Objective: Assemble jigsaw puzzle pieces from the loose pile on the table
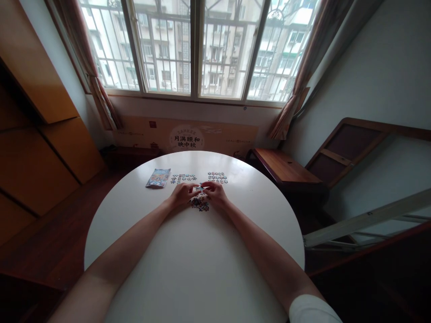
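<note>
My left hand [183, 194] and my right hand [216, 193] come together above the far half of the white round table [195, 264]. Their fingers are curled inward, tips pinched around small jigsaw puzzle pieces [201, 188] between them; the exact grip is too small to see clearly. Just below the hands lies a loose heap of mixed puzzle pieces [200, 204]. Beyond my left hand, several pieces [184, 176] are spread in rows. Another group of pieces [217, 177] stands in neat rows beyond my right hand.
A colourful puzzle packet [158, 178] lies left of the rows. Around the table are a wooden bench [286, 166] at the right, a wooden cabinet [60, 152] at the left and a printed cardboard panel [215, 134] under the barred window.
</note>
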Tool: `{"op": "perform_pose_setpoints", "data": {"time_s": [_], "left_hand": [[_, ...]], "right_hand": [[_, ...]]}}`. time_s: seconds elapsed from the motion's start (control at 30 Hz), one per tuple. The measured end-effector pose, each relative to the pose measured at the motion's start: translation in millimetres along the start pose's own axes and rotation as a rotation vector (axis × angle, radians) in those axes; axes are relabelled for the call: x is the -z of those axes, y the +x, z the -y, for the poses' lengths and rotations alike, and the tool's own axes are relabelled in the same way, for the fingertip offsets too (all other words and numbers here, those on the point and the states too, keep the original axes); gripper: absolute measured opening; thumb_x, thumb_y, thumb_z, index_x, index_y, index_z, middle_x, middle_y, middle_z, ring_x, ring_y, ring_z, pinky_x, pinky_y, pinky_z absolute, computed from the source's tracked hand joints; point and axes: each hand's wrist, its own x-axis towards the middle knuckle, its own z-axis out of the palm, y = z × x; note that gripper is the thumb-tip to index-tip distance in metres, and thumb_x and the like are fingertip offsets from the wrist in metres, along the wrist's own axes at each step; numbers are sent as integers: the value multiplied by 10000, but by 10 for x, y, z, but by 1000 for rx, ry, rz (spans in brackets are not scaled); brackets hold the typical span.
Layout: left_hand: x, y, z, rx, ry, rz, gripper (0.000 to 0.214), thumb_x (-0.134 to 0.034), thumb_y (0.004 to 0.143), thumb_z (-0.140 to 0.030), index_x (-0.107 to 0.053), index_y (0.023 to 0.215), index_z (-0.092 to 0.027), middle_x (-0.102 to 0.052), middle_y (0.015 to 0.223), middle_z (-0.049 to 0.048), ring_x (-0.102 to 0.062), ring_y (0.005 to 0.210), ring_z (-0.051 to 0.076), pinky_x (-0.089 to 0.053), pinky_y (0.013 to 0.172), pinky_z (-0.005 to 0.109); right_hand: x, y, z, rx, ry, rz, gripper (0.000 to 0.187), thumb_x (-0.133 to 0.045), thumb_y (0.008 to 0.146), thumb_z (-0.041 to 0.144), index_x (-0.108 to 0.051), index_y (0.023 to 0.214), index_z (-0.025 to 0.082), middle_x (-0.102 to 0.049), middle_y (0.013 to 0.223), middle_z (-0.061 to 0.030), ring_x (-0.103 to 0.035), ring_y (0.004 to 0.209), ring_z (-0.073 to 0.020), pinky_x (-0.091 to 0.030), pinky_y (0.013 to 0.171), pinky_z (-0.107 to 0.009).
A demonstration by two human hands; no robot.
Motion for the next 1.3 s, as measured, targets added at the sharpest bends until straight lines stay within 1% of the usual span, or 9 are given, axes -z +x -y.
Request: {"op": "perform_pose_setpoints", "data": {"time_s": [0.23,0.4,0.5,0.57,0.73,0.87,1.07,1.2,1.3], "left_hand": [[15,-1,-7,-37,17,11,393,-505,806,-474,-677,1016,-191,-540,517,-30,-464,495,79,-325,540,183],[-11,-12,11,-87,49,-25,343,-491,830,-445,-693,953,-196,-557,533,-22,-475,496,76,-328,552,181],[-28,-20,18,-125,82,-40,320,-489,837,-426,-697,927,-199,-572,546,-13,-478,496,79,-327,550,185],[-34,-24,21,-149,107,-40,307,-486,843,-412,-692,942,-207,-588,562,-8,-491,507,83,-330,552,186],[-55,-30,41,-182,129,-52,277,-473,856,-355,-669,992,-215,-647,646,14,-549,576,103,-358,583,190],[-74,-35,52,-230,123,-32,252,-453,868,-300,-666,960,-203,-670,700,26,-573,611,108,-383,610,198],[-66,-34,32,-350,186,-154,239,-456,876,-272,-665,966,-198,-657,650,17,-569,573,87,-381,579,189],[-60,-22,27,-413,218,-228,219,-467,877,-270,-668,950,-220,-643,604,-10,-553,524,68,-362,534,176],[-68,-14,33,-404,215,-252,218,-474,878,-285,-670,946,-218,-665,642,0,-573,545,71,-377,549,174]], "right_hand": [[5,-1,5,20,-70,-2,267,-642,663,279,-650,904,166,-674,898,-67,-625,674,-141,-512,603,-264],[14,5,-14,3,-63,13,296,-659,653,305,-650,914,165,-670,892,-68,-606,621,-134,-477,505,-233],[16,5,-1,0,-65,5,309,-674,645,326,-650,910,168,-665,888,-65,-601,623,-131,-483,528,-239],[19,1,9,3,-74,12,325,-681,644,338,-647,919,168,-662,867,-60,-596,621,-125,-485,543,-240],[20,-16,18,-17,-86,46,355,-679,659,368,-633,946,163,-648,783,-42,-577,578,-112,-452,496,-213],[18,-24,38,-18,-88,52,372,-678,661,399,-635,942,159,-634,735,-30,-569,555,-112,-434,475,-208],[20,4,-5,7,-109,18,308,-571,762,398,-648,944,162,-663,825,-59,-607,607,-133,-464,513,-232],[16,27,-70,24,-64,9,296,-601,738,384,-656,920,157,-672,803,-65,-619,630,-146,-487,552,-253],[31,27,-54,8,-26,5,299,-645,693,372,-662,902,160,-676,758,-58,-619,636,-153,-479,544,-247]]}}
